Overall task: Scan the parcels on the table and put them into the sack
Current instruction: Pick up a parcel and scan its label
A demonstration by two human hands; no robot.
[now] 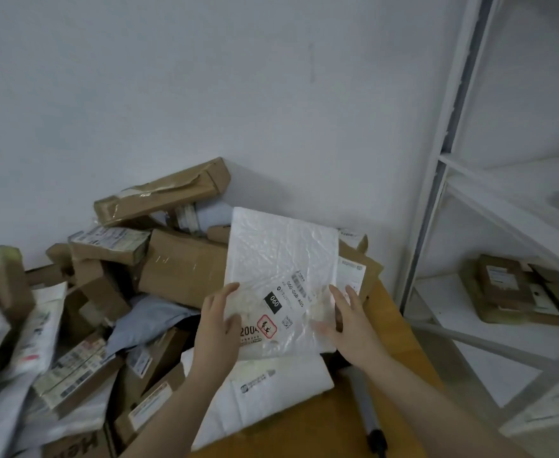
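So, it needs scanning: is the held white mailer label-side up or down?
Label side up. The white mailer shows its barcode and black 060 tag to the camera, left hand and right hand holding its lower edges.

Bare left hand [217, 328] and right hand [354, 328] on bare forearms [413, 388].
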